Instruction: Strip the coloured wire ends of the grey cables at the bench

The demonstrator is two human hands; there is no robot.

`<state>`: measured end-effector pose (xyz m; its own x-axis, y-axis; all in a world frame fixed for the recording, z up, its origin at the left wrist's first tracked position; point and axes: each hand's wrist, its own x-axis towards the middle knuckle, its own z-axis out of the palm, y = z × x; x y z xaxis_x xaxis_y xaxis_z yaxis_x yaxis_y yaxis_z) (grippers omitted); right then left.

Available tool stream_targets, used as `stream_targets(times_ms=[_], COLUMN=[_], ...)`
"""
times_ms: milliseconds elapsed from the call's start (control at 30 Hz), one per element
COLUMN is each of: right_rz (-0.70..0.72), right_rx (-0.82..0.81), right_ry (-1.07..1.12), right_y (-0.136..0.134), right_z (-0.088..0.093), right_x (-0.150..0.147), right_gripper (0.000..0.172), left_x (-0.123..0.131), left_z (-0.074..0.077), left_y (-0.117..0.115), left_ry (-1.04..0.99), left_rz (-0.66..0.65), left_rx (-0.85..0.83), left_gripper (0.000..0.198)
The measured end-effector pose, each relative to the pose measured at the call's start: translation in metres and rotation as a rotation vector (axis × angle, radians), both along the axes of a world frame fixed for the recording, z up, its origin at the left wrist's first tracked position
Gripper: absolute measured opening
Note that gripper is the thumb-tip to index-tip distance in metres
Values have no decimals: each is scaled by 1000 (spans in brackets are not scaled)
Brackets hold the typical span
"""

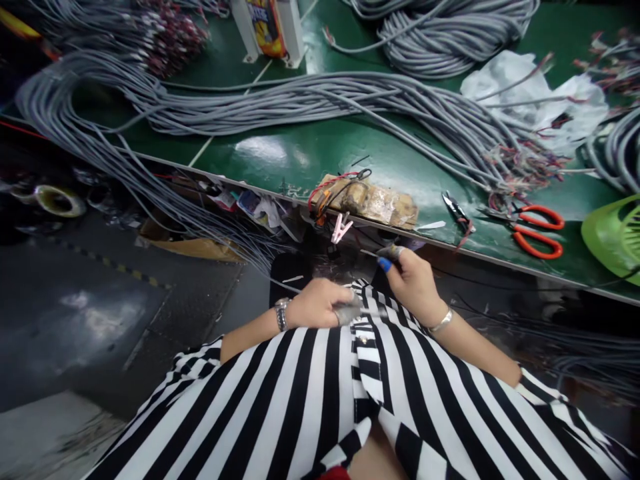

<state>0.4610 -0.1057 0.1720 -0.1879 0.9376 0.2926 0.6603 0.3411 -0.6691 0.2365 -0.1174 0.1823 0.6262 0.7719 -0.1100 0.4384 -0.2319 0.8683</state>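
My left hand (325,303), its fingers partly wrapped in grey, is closed on a grey cable (293,288) in front of the striped shirt. A blurred pale end of it sticks out past the fingertips to the right. Higher and to the right, my right hand (413,277) pinches a short thin grey piece (369,253) that points left; I cannot tell what it is. Blue tape covers the thumb tip and a grey wrap another finger. Close by at the table edge are a pink clothes peg (341,229) and a taped wooden block (383,205) with red and black wires.
A long bundle of grey cables (280,107) lies across the green table (320,150) and hangs over its left edge. Pliers (456,210), orange-handled scissors (537,230) and a green plastic basket (613,233) lie to the right. More coils (455,40) are behind.
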Motion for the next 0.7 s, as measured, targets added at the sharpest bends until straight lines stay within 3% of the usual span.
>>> stream_targets(times_ms=[67, 200, 333, 467, 567, 700], right_rz=[-57, -6, 107, 133, 131, 118], right_rx=[0, 8, 34, 27, -43, -39], right_ry=[106, 255, 131, -79, -224, -293], right_y=[1, 3, 5, 3, -2, -15], right_z=[1, 10, 20, 28, 35, 46], right_x=[1, 14, 28, 35, 41, 51], right_gripper=[15, 20, 21, 23, 20, 19], left_x=[1, -3, -4, 4, 12, 18], left_z=[-1, -2, -2, -1, -1, -4], left_y=[1, 9, 17, 17, 18, 19], left_ry=[7, -122, -270, -297, -220, 15], left_rz=[14, 284, 305, 279, 251, 211], left_rx=[-2, -143, -466, -621, -463, 131], left_gripper=[17, 24, 30, 31, 24, 15])
